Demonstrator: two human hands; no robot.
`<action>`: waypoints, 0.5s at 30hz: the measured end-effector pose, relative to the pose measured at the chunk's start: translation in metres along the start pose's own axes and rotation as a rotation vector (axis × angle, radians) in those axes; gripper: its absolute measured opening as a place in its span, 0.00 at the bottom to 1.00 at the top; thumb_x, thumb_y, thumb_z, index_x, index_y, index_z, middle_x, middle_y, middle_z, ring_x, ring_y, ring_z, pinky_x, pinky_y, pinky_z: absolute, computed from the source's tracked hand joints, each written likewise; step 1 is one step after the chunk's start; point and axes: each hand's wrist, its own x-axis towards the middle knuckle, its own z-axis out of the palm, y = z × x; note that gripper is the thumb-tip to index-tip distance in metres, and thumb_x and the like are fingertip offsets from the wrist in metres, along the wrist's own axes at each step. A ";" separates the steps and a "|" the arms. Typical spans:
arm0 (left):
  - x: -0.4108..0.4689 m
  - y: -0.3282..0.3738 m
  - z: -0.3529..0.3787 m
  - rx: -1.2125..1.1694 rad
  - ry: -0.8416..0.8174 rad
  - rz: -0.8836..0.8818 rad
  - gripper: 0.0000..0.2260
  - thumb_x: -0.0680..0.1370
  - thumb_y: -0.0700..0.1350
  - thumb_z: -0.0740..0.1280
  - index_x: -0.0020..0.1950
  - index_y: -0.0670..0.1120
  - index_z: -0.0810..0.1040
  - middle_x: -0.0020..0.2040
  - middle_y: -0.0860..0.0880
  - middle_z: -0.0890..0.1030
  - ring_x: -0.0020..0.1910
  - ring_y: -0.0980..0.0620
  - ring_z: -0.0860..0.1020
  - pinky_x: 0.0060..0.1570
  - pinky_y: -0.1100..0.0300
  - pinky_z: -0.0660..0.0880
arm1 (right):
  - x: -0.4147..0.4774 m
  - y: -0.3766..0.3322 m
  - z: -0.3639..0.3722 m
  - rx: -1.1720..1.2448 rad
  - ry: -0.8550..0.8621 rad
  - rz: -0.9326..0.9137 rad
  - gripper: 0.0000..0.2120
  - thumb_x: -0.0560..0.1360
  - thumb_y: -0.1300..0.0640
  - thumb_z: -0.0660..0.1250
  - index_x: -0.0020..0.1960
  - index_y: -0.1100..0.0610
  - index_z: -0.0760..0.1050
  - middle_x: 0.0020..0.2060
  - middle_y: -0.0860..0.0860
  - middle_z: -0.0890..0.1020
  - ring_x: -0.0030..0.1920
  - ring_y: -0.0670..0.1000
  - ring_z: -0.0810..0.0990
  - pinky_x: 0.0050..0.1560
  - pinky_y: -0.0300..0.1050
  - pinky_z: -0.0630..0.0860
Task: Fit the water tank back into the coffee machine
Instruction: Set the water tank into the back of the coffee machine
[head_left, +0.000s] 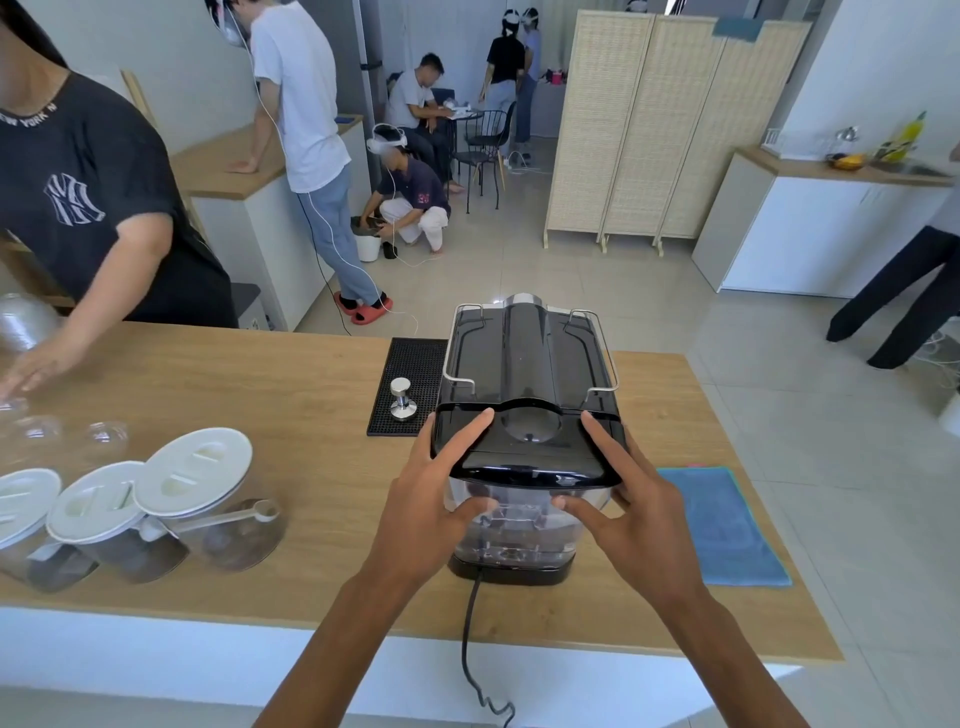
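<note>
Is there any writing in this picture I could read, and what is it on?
"NEW YORK N": collar of the black T-shirt, start cut off.
Interlocked "NY" logo: same shirt's chest.
Red number on the crouching person's dark shirt: too blurred.
Coffee machine, jars: no readable text.

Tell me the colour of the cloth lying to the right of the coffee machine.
Blue cloth, with a thin green edge; seen in the head view.

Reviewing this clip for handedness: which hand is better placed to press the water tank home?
Neither clearly: both grip it. The left hand and right hand hold opposite sides of the water tank at the coffee machine; a two-handed push looks likeliest.
</note>
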 end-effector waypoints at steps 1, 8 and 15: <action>0.000 0.002 0.000 -0.004 0.008 0.002 0.40 0.73 0.48 0.77 0.76 0.71 0.59 0.82 0.48 0.56 0.54 0.63 0.74 0.50 0.77 0.68 | 0.000 0.000 0.001 0.004 0.005 0.007 0.42 0.68 0.33 0.71 0.77 0.31 0.58 0.73 0.50 0.74 0.35 0.63 0.78 0.49 0.44 0.82; 0.009 0.010 -0.011 -0.011 0.028 0.009 0.40 0.73 0.52 0.76 0.75 0.75 0.57 0.81 0.52 0.61 0.81 0.54 0.48 0.73 0.49 0.60 | 0.006 -0.014 -0.010 0.082 0.079 -0.037 0.40 0.67 0.36 0.72 0.77 0.38 0.65 0.72 0.45 0.74 0.40 0.49 0.79 0.43 0.35 0.78; 0.014 0.000 -0.008 -0.027 -0.025 -0.009 0.39 0.74 0.49 0.75 0.77 0.69 0.58 0.80 0.56 0.62 0.81 0.53 0.49 0.76 0.45 0.59 | 0.009 -0.008 0.001 0.016 0.027 0.024 0.39 0.68 0.32 0.69 0.77 0.34 0.62 0.77 0.47 0.68 0.44 0.57 0.82 0.48 0.40 0.82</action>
